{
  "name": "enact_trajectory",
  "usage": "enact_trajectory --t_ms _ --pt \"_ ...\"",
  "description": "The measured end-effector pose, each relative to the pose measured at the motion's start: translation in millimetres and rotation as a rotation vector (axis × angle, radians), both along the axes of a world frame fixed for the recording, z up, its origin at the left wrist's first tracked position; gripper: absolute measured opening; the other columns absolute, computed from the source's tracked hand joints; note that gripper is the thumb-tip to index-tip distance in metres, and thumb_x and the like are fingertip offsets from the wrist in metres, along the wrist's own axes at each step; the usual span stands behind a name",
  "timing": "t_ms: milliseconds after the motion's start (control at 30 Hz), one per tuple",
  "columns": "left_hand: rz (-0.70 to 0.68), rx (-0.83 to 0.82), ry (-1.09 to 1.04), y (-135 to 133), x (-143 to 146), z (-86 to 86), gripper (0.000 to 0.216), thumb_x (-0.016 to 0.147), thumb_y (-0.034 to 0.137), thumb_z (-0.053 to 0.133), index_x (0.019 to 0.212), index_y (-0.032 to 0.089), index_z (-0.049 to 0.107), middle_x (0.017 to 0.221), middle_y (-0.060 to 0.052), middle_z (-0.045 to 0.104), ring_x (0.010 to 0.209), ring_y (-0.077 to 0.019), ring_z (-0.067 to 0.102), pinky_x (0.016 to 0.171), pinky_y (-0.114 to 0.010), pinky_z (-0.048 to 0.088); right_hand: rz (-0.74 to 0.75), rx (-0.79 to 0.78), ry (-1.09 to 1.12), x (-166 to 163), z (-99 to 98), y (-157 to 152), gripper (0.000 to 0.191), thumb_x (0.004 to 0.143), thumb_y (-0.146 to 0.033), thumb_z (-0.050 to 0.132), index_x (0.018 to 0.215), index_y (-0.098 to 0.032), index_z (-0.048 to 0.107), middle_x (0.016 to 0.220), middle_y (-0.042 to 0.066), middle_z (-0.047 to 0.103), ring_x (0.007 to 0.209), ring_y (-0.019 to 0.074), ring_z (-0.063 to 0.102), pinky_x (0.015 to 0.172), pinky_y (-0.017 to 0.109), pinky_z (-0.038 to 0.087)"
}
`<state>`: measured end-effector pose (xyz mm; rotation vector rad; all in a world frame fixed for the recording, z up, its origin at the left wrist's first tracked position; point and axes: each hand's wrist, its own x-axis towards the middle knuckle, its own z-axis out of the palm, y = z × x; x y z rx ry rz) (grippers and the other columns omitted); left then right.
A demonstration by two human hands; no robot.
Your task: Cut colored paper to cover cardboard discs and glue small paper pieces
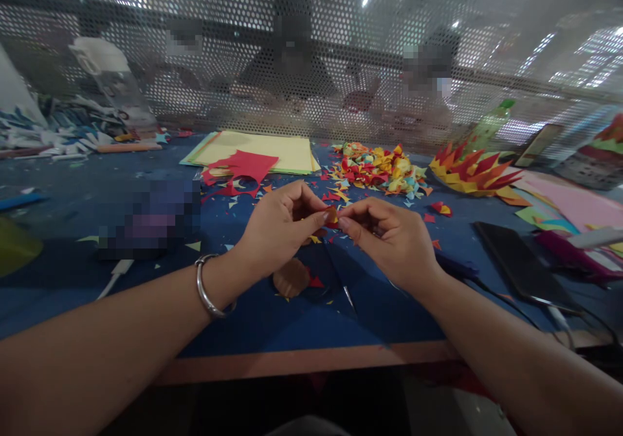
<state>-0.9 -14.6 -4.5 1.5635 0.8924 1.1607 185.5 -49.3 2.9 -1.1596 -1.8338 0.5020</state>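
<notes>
Both my hands meet over the middle of the blue table. My left hand (287,218) pinches a small red and yellow piece of paper (331,216) between thumb and fingertips. From the other side, my right hand (392,231) is closed on the same piece with thumb and forefinger. Below them lie a round brown disc (291,278) and a thin, dark brush-like tool (346,293) with a pale metal section. Tiny red scraps (315,281) are beside the disc. A small red and yellow folded paper (442,209) lies to the right of my hands.
Sheets of yellow paper (265,147) lie at the back under red cut paper (248,165). Right of them is a heap of coloured paper pieces (377,167) and a spiky paper ring (474,173). Phones (523,264) with cables flank my arms. A perforated screen (311,53) stands behind.
</notes>
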Motion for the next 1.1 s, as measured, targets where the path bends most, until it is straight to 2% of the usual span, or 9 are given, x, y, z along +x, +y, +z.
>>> enact_trajectory --t_ms 200,433,733,933,1100 --pt "0.004 -0.024 -0.027 -3.3 1.4 -0.5 0.027 0.073 0.031 0.082 0.079 0.017 0.059 0.071 0.002 0.065 0.062 -0.0113 0.066 0.059 -0.024 0.057 0.026 -0.029 0.031 0.2 -1.4 1.6 0.013 0.090 -0.033 0.068 0.088 -0.020 0.070 0.074 0.000 0.068 0.059 0.0105 0.057 0.052 0.023 0.044" --pt "0.036 -0.006 -0.037 -5.5 2.6 -0.1 0.031 0.071 0.035 0.084 0.075 0.017 0.059 0.068 0.002 0.066 0.061 -0.0123 0.066 0.057 -0.023 0.056 0.020 -0.074 0.069 -1.5 0.1 2.5 0.021 0.087 -0.039 0.071 0.083 -0.019 0.069 0.072 0.001 0.068 0.056 0.0107 0.056 0.051 0.023 0.045" --pt "0.020 -0.180 -0.174 -5.9 6.9 -3.1 0.037 0.062 0.030 0.090 0.073 0.017 0.057 0.071 0.002 0.068 0.062 -0.0102 0.065 0.059 -0.023 0.056 0.001 -0.108 0.060 -3.0 -1.3 5.9 0.013 0.085 -0.028 0.069 0.079 -0.017 0.067 0.064 -0.002 0.062 0.052 0.0088 0.052 0.049 0.022 0.042" --pt "0.036 -0.136 -0.214 -7.8 9.1 -4.9 0.033 0.065 0.029 0.088 0.072 0.017 0.059 0.070 0.001 0.069 0.065 -0.0115 0.066 0.064 -0.025 0.056 -0.006 -0.117 0.074 -5.0 -2.6 7.2 0.012 0.084 -0.027 0.069 0.079 -0.016 0.068 0.065 -0.002 0.062 0.052 0.0085 0.052 0.049 0.022 0.040" --pt "0.075 -0.102 -0.223 -10.1 10.1 -5.5 0.033 0.066 0.031 0.088 0.071 0.017 0.059 0.068 0.001 0.069 0.063 -0.0110 0.064 0.060 -0.023 0.051 -0.012 -0.119 0.107 -6.9 -2.5 6.1 0.013 0.084 -0.028 0.069 0.078 -0.016 0.067 0.063 -0.002 0.061 0.052 0.0083 0.051 0.048 0.022 0.040"
